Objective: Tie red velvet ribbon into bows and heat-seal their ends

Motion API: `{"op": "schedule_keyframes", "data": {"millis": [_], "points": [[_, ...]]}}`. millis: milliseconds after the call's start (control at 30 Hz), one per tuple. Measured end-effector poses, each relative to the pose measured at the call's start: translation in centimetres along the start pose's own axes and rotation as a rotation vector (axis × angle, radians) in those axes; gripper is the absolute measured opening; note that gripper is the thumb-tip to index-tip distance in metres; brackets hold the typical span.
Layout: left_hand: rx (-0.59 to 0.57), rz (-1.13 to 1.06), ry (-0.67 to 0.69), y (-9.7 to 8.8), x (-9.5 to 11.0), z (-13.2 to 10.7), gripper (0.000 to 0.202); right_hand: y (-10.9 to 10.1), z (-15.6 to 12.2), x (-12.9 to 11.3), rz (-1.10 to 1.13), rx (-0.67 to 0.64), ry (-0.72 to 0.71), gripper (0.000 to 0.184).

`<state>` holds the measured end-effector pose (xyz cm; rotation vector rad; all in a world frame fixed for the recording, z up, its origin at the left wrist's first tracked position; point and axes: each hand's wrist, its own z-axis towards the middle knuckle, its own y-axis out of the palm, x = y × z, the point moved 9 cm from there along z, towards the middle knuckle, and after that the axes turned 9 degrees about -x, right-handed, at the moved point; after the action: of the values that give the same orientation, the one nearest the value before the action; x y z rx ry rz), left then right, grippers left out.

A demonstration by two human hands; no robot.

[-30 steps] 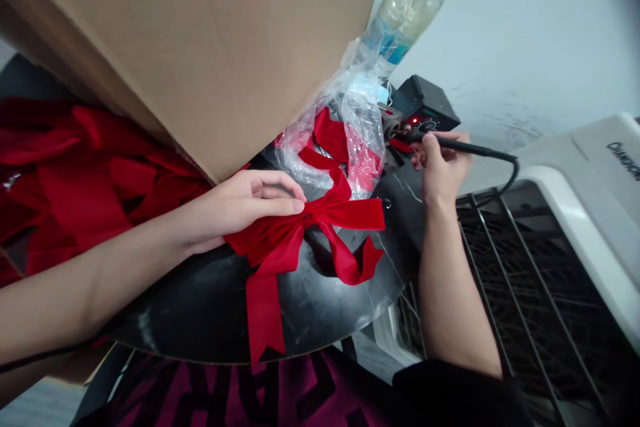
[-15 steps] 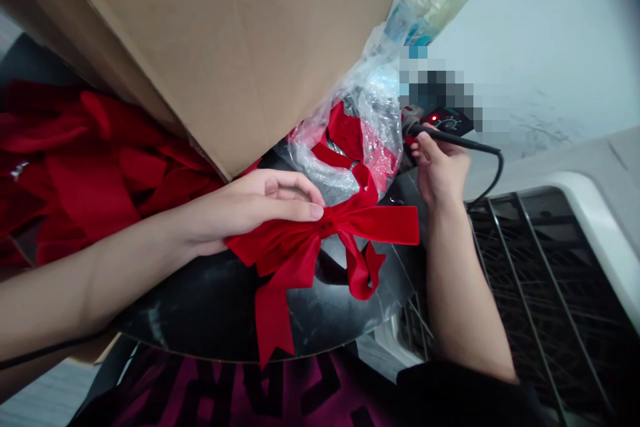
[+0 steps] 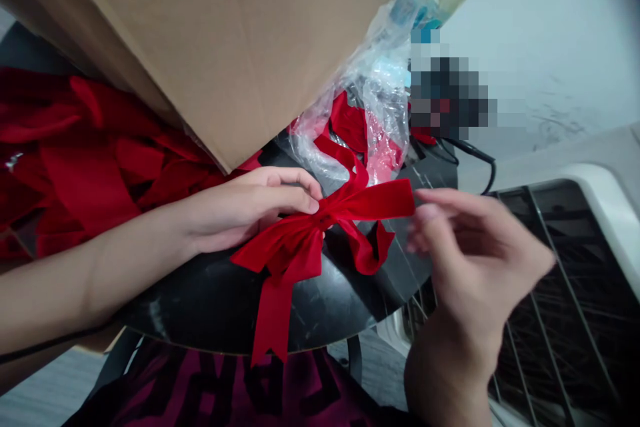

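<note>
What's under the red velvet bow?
A scratched black sheet lies beneath the red velvet bow, its tails draped over it. The sheet directly under the knot is covered, so whatever lies there cannot be seen.

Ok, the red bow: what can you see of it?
A red ribbon bow, velvety in look, tied at a central knot with two flat loops. One notched tail hangs down, a shorter one curls beneath the right loop, and a strip runs up toward clear plastic film. It lies on a scratched black panel, the left hand touching the knot; the right hand is beside the right loop's end.
</note>
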<state>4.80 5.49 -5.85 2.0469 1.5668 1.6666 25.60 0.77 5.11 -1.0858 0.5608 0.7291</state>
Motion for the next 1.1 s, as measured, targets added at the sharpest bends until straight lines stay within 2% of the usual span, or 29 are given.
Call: {"op": "schedule_keyframes", "data": {"millis": [67, 100, 200, 300, 533, 1100], "points": [[0.015, 0.01, -0.001, 0.0, 0.0, 0.0, 0.012, 3.4, -0.6, -2.5, 0.003, -0.295, -0.09, 0.032], [0.016, 0.012, -0.007, 0.0, -0.1, 0.0, 0.011, 4.6, -0.9, -3.3, -0.022, -0.399, -0.13, 0.038], [-0.001, 0.008, -0.009, 0.2, -0.1, 0.0, 0.008, 6.4, -1.2, -4.4, -0.098, -0.516, -0.249, 0.046], [-0.017, 0.007, -0.002, 0.3, 0.0, 0.1, 0.007, 7.0, -1.1, -4.4, -0.122, -0.534, -0.3, 0.047], [-0.019, -0.002, 0.009, 0.4, 0.0, -0.1, 0.007, 7.1, -0.9, -4.4, -0.059, -0.5, -0.249, 0.031], [-0.078, 0.021, 0.039, 0.9, 0.5, -0.3, 0.01, 7.1, -1.0, -3.7, 0.023, -0.447, -0.232, 0.024]]}}
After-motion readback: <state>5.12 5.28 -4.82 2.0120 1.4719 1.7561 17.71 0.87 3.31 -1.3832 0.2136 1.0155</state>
